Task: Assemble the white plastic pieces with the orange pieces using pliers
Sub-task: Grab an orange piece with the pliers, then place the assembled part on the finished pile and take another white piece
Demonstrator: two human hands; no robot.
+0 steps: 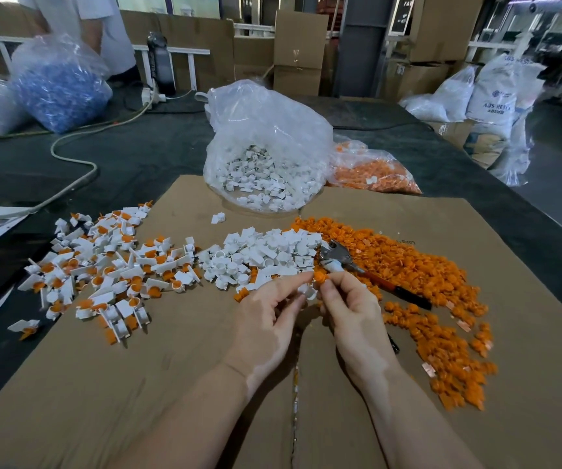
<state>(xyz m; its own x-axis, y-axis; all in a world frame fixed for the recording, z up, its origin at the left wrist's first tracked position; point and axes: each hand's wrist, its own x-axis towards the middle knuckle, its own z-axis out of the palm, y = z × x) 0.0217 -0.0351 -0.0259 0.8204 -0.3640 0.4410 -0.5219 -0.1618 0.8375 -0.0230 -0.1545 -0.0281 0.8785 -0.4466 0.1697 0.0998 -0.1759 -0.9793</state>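
A factory or warehouse floor: stacked cartons along the back, resin sacks on the floor, and clear bags of bulk plastic parts on a long dark worktable.

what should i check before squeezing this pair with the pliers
1. Orange piece pinched in right hand: ok.
2. White piece held by left hand: ok.
3. Orange seated square in white: cannot tell, fingers hide the joint.
4. Pliers within reach: ok, lying on the cardboard just beyond the hands.
5. A hand free for the pliers: not ok, both hold parts.
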